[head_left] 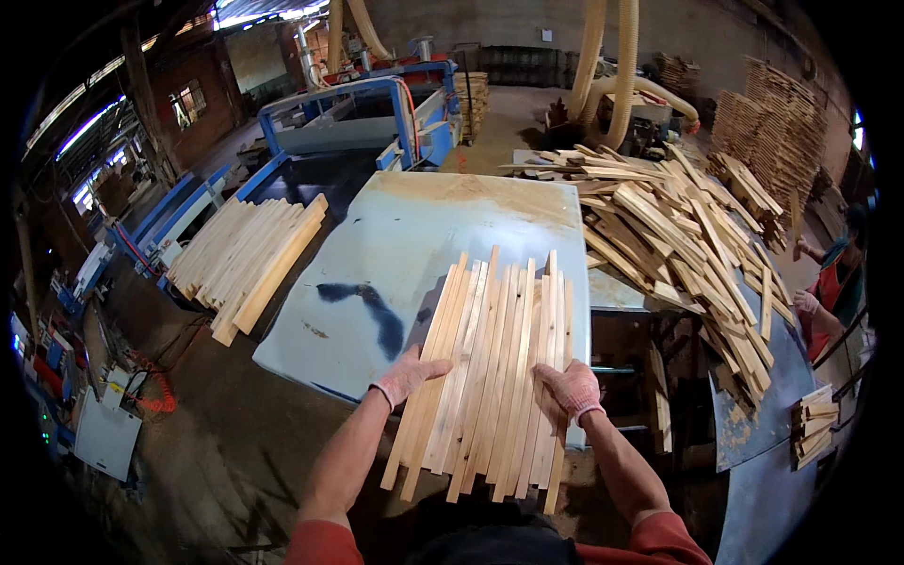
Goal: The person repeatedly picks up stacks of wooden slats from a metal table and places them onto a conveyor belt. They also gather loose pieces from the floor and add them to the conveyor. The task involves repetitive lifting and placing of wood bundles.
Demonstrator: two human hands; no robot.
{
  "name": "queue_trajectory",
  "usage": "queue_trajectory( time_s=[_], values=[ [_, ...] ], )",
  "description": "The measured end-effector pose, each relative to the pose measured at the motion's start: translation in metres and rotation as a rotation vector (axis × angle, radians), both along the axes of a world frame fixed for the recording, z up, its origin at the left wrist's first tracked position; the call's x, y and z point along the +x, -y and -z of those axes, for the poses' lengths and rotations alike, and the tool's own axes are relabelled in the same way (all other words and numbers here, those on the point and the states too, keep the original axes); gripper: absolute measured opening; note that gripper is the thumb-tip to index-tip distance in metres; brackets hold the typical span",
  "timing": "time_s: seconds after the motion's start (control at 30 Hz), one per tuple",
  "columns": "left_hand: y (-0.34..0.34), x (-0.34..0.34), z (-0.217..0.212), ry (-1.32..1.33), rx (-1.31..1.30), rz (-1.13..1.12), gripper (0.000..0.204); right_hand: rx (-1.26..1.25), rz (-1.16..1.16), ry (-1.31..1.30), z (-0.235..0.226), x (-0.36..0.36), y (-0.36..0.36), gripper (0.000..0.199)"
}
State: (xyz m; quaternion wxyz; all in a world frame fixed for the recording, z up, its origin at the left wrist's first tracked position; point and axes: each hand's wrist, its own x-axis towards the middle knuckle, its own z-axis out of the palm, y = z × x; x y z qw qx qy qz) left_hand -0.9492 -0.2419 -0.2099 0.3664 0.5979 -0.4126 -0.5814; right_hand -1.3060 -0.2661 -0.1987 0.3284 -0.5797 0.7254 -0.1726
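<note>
A grey wall point(513, 24) is closing the far side of the room, and a small white sheet point(546, 35) is hanging on it. A dark rack point(518, 66) is standing along this wall. At the left, a reddish wall point(181, 71) is showing a window point(189, 104), and a post point(143, 94) is rising near it. Strips of daylight point(89, 127) are shining at the upper left. Behind the pale bench point(461, 202), a blue frame point(406, 118) is standing and thick hoses point(625, 75) are hanging. The floor point(235, 405) is looking dark.

Dim light — glare whitens the flat pale-blue tabletop point(537, 218) beyond the pink-gloved fingers point(435, 368); far left, narrow white roof gaps point(89, 127) glow (edges vignette to black).
</note>
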Motion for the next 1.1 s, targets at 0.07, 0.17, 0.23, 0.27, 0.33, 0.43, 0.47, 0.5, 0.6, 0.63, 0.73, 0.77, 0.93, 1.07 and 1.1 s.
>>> queue_trajectory(
  time_s=[0.07,0.17,0.23,0.27,0.33,0.43,0.47,0.5,0.6,0.63,0.73,0.77,0.93,1.07,1.1],
  values=[
    [0.035,0.033,0.001,0.020,0.027,0.033,0.084,0.009,0.034,0.145,-0.016,0.033,0.023,0.078],
    [0.084,0.086,0.006,0.004,0.050,0.072,0.084,0.029,0.077,0.160,0.001,0.078,0.072,0.073],
    [0.108,0.128,0.010,-0.001,0.052,0.079,0.085,0.036,0.049,0.153,0.004,0.112,0.096,0.073],
    [0.118,0.151,0.014,-0.004,0.037,0.067,0.085,0.038,0.032,0.148,0.002,0.130,0.106,0.073],
    [0.130,0.186,0.018,-0.006,0.032,0.060,0.087,0.016,0.022,0.201,-0.001,0.163,0.121,0.074],
    [0.147,0.212,-0.015,0.065,0.058,0.044,0.087,0.043,0.013,0.207,0.009,0.198,0.148,0.074],
    [0.146,0.224,-0.027,0.109,0.057,0.002,0.084,0.052,0.006,0.192,0.007,0.211,0.153,0.074],
    [0.146,0.240,-0.032,0.153,0.058,-0.038,0.082,0.063,0.001,0.185,0.002,0.224,0.157,0.073],
    [0.143,0.311,-0.030,0.468,0.080,0.054,0.090,0.066,-0.019,0.202,-0.014,0.276,0.165,0.069],
    [0.147,0.325,-0.031,0.613,0.082,0.108,0.094,0.039,-0.006,0.210,-0.001,0.282,0.171,0.067],
    [0.136,0.342,-0.026,1.006,0.038,0.073,0.105,0.040,0.007,0.217,-0.008,0.311,0.170,0.064],
    [0.136,0.346,-0.036,1.146,0.006,0.062,0.109,0.039,0.018,0.227,-0.017,0.326,0.169,0.063],
    [0.126,0.347,-0.057,1.213,-0.044,0.169,0.102,-0.121,0.117,0.309,0.005,0.358,0.161,0.067],
    [0.153,0.415,-0.042,1.374,-0.200,0.084,0.094,-0.167,0.118,0.357,0.003,0.369,0.155,0.064],
    [0.162,0.435,-0.041,1.320,-0.138,0.107,0.091,-0.146,0.147,0.298,0.000,0.370,0.154,0.065]
  ],
)
